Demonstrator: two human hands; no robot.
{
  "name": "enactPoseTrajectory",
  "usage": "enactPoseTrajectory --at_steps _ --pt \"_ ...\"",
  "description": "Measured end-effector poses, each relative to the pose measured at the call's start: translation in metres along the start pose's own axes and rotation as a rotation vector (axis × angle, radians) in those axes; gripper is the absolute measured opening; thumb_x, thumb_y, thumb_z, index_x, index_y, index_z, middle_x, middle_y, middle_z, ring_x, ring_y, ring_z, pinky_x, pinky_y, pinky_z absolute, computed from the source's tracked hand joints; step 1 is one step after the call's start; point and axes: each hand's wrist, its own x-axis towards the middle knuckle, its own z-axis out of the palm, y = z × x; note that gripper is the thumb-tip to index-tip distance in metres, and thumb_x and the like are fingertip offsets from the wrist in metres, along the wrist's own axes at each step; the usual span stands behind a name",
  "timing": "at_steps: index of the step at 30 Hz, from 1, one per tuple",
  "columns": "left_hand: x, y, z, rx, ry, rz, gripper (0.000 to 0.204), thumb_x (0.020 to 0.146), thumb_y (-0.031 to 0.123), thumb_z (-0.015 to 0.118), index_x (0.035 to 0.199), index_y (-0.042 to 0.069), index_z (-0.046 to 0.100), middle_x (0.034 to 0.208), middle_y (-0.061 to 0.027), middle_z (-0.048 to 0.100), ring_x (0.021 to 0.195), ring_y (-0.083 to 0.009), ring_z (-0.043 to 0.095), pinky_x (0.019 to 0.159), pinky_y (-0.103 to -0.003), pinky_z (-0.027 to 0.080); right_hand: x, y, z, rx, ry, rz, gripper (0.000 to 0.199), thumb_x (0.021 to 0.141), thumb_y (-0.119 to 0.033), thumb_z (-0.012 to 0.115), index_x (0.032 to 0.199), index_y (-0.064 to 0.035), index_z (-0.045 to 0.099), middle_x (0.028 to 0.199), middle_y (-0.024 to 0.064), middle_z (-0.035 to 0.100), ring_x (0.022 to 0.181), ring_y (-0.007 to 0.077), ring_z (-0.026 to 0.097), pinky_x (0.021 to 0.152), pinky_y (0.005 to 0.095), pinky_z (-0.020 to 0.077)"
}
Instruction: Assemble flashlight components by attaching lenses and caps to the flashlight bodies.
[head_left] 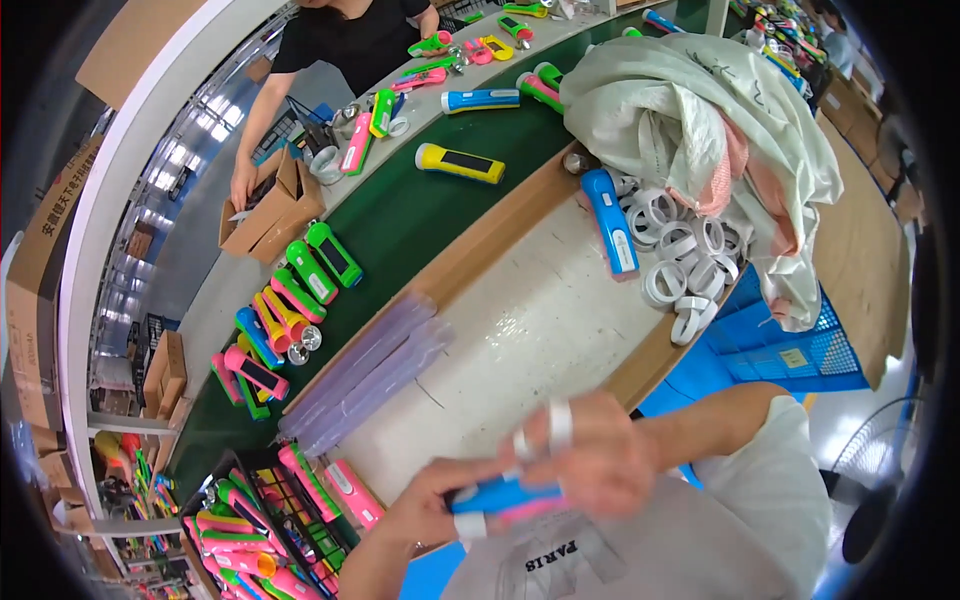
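Observation:
My left hand [428, 502] is closed around a blue flashlight [505, 493] with a pink part at its lower side, held low in front of my body. Over the flashlight's right end is my right hand [600, 455], bent and smeared by motion, so its exact grip is hidden. White bands show on fingers of both hands. Across the pale work surface lies another blue flashlight [611, 222], next to a pile of white plastic rings [676, 250]. A pink flashlight [354, 493] rests close to my left forearm.
A green conveyor belt [400, 212] carries several colourful flashlights and a yellow flashlight [460, 163]. Purple clear tubes [370, 375] lie along the cardboard edge. At lower left stands a black crate [270, 500] of flashlights; a white woven sack [690, 110] slumps at right. Across the belt, a person [345, 45] reaches into a carton [275, 215].

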Motion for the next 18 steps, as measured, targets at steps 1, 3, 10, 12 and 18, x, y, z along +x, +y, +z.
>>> enactPoseTrajectory --at_steps 1,3,10,12,18 --pt "0.017 0.01 0.001 0.389 0.181 0.033 0.062 0.068 0.005 0.078 0.127 0.007 0.059 0.107 -0.0131 0.068 0.092 -0.0206 0.065 0.075 -0.031 0.05 -0.004 0.007 0.0 0.007 0.04 0.095 0.017 0.084 -0.021 0.053 0.088 -0.0063 0.06 0.084 0.0135 0.057 0.074 0.025 0.06 0.064 0.0365 0.0522" --pt "0.047 -0.008 0.006 1.254 0.264 0.166 0.067 0.063 0.008 0.074 0.128 0.013 0.058 0.103 -0.0129 0.067 0.085 -0.0274 0.065 0.071 -0.035 0.053 0.003 0.068 0.006 0.776 0.355 1.164 0.026 0.091 -0.028 0.048 0.09 -0.007 0.063 0.091 0.0062 0.061 0.081 0.0173 0.062 0.07 0.0356 0.0517" --pt "0.014 -0.024 -0.022 0.033 0.216 -0.213 0.06 0.077 0.007 0.075 0.133 0.008 0.054 0.11 -0.0069 0.066 0.096 -0.0132 0.06 0.083 -0.027 0.048 0.005 0.041 0.001 0.121 -0.085 0.309 0.047 0.099 -0.042 0.038 0.122 -0.0044 0.055 0.125 0.0116 0.051 0.12 0.0247 0.049 0.101 0.04 0.0388" --pt "0.013 -0.013 -0.017 -0.102 0.038 -0.242 0.061 0.079 0.009 0.075 0.135 0.005 0.052 0.111 -0.0066 0.066 0.097 -0.0085 0.057 0.082 -0.025 0.047 -0.01 0.025 0.003 0.167 -0.155 -0.041 0.041 0.097 -0.035 0.039 0.11 -0.0027 0.061 0.118 0.017 0.058 0.112 0.0271 0.056 0.099 0.0399 0.0407" --pt "0.053 -0.023 0.005 1.489 0.294 0.272 0.054 0.068 0.017 0.079 0.119 0.012 0.062 0.1 -0.0094 0.066 0.074 -0.0243 0.061 0.059 -0.034 0.05 -0.005 0.079 0.006 0.794 0.28 1.161 0.038 0.097 -0.033 0.041 0.104 -0.0024 0.063 0.108 0.0132 0.063 0.096 0.0226 0.061 0.09 0.0362 0.0479"
